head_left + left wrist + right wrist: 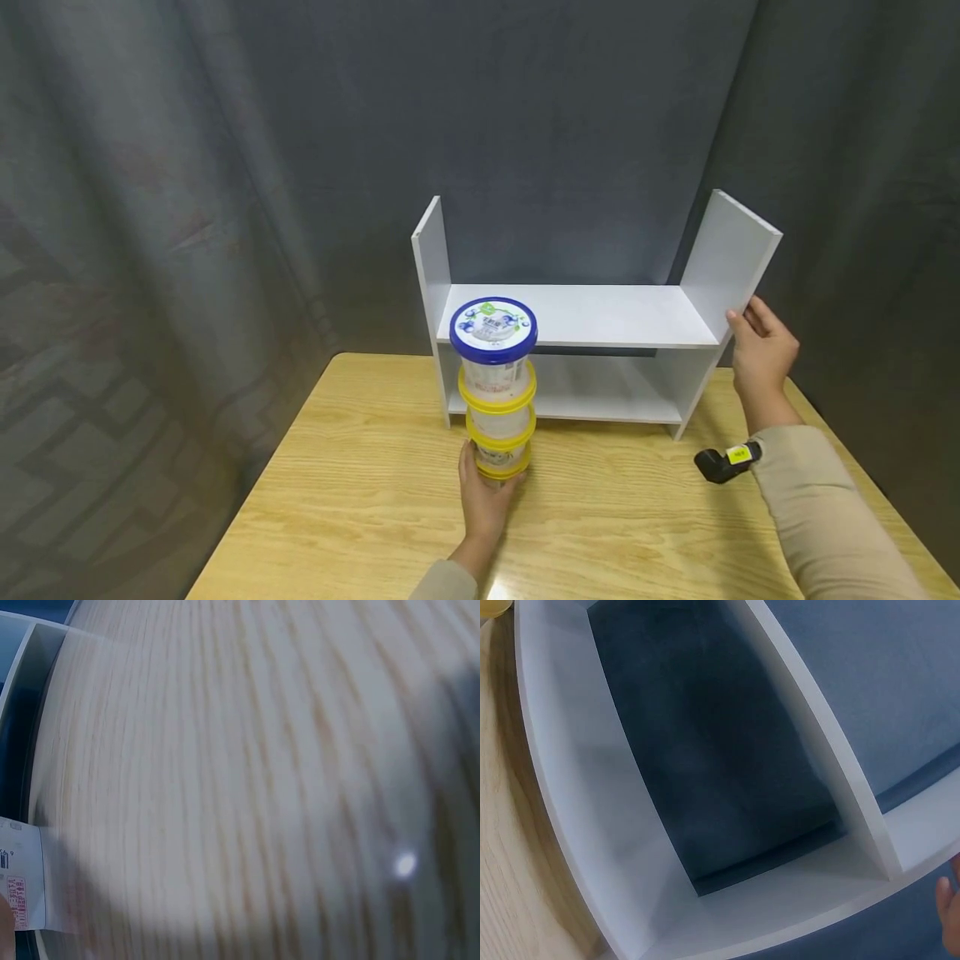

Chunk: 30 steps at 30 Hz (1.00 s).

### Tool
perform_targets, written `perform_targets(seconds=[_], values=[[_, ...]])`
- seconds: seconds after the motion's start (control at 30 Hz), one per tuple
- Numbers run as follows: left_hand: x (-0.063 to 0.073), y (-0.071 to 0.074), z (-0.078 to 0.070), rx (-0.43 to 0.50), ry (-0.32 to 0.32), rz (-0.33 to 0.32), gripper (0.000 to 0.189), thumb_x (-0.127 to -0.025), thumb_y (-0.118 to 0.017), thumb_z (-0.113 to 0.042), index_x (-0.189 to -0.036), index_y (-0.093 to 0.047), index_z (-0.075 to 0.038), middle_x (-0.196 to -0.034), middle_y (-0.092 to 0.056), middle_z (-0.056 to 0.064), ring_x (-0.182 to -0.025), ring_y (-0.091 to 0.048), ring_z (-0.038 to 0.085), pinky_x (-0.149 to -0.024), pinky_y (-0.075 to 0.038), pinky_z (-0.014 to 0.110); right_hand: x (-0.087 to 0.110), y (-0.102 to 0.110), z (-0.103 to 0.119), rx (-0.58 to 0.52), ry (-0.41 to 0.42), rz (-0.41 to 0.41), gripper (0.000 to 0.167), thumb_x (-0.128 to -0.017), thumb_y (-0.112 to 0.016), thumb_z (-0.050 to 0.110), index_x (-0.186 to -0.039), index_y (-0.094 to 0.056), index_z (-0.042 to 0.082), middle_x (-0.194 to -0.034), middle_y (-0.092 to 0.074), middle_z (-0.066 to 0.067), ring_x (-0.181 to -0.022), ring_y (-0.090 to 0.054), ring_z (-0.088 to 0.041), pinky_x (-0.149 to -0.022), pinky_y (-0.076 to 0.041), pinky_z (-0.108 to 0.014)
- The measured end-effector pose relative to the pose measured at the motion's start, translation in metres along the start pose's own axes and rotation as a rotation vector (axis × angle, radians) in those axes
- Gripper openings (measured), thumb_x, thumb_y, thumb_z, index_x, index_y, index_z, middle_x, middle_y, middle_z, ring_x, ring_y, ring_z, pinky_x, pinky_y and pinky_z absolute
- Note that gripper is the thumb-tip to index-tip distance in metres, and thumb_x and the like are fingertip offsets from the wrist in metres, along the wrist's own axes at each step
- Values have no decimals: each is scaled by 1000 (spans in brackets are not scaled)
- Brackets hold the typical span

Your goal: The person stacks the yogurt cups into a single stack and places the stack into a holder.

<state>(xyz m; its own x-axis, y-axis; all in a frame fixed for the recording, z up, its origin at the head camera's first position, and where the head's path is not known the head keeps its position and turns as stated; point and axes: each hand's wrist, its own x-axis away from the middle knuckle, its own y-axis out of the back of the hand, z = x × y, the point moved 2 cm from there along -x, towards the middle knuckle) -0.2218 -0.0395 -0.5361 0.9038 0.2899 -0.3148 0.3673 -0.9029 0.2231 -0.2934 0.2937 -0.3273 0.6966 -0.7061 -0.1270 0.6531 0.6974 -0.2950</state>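
A stack of several plastic tubs rises in front of the shelf's left half, a blue lid on top and yellow lids lower down. My left hand grips the bottom of this stack, thumb and fingers round its sides. Whether the stack touches the table cannot be told. In the left wrist view, a printed tub wall shows at the left edge beside a fingertip. My right hand pinches the front edge of the right side panel of a white two-level shelf.
The shelf stands on a wood-grain table, its lower board partly behind the tubs. Grey curtain hangs behind and along both sides. A black wrist camera juts from the right sleeve.
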Motion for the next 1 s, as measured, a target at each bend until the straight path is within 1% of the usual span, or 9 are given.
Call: perform_targets(seconds=[0.13, 0.17, 0.23, 0.33, 0.43, 0.6, 0.77, 0.9, 1.0], values=[[0, 2, 1, 10, -22, 5, 91, -59, -79, -15, -133, -26, -11, -133, -28, 5, -118, -31, 27, -98, -24, 44, -3, 1, -1, 12, -11, -24, 40, -77, -61, 0, -116, -54, 7, -119, -50, -9, -104, -49, -9, -89, -35, -19], [0, 2, 1, 15, -23, 9, 91, -59, -79, -15, -133, -26, -11, -132, -29, 4, -118, -32, 26, -98, -24, 43, -4, 2, -1, 36, -12, -24, 40, -77, -61, 2, -116, -54, 7, -119, -50, -8, -103, -49, -8, -89, -35, -19], [-1, 4, 2, 28, -18, 22, 90, -59, -79, -15, -133, -27, -13, -131, -29, 1, -118, -32, 24, -98, -24, 42, -6, 2, -1, 70, -16, -27, 39, -78, -61, 4, -116, -54, 7, -118, -52, -6, -101, -50, -7, -89, -35, -20], [0, 5, 4, 60, -3, 52, 89, -60, -78, -14, -133, -26, -17, -130, -29, -2, -117, -32, 22, -99, -24, 41, -8, 2, -1, 87, -7, -40, 37, -78, -61, 3, -114, -56, 6, -114, -55, -5, -97, -52, -6, -89, -36, -21], [-1, 7, 4, 67, 3, 71, 89, -61, -78, -15, -133, -25, -18, -130, -29, -2, -117, -32, 21, -99, -24, 40, -10, 1, -1, 56, -13, -56, 35, -77, -60, -1, -112, -58, 6, -111, -57, -4, -94, -53, -6, -90, -36, -22], [-2, 10, 5, 50, -3, 72, 88, -61, -78, -15, -133, -26, -15, -130, -30, -1, -117, -33, 20, -99, -24, 39, -10, 0, -1, 65, -12, -43, 35, -77, -60, -1, -112, -58, 6, -109, -58, -2, -94, -52, -6, -90, -35, -22], [-2, 11, 4, 69, 9, 101, 90, -62, -77, -15, -134, -24, -15, -131, -28, -3, -118, -31, 19, -99, -24, 37, -10, -1, -2, 93, 8, -29, 36, -78, -60, 0, -113, -57, 5, -107, -59, -2, -94, -52, -6, -89, -36, -22], [-2, 13, 3, 64, 13, 113, 91, -61, -78, -16, -134, -23, -13, -131, -28, -1, -118, -31, 20, -99, -23, 38, -10, -1, -3, 79, -7, -33, 35, -78, -59, 0, -113, -57, 6, -110, -57, -3, -95, -52, -6, -90, -35, -23], [-2, 13, 3, 60, 10, 117, 91, -61, -78, -16, -134, -23, -12, -130, -29, 0, -118, -31, 21, -99, -23, 38, -10, -1, -4, 55, -23, -46, 34, -78, -59, -1, -111, -59, 7, -109, -58, -3, -94, -53, -7, -91, -35, -23]])
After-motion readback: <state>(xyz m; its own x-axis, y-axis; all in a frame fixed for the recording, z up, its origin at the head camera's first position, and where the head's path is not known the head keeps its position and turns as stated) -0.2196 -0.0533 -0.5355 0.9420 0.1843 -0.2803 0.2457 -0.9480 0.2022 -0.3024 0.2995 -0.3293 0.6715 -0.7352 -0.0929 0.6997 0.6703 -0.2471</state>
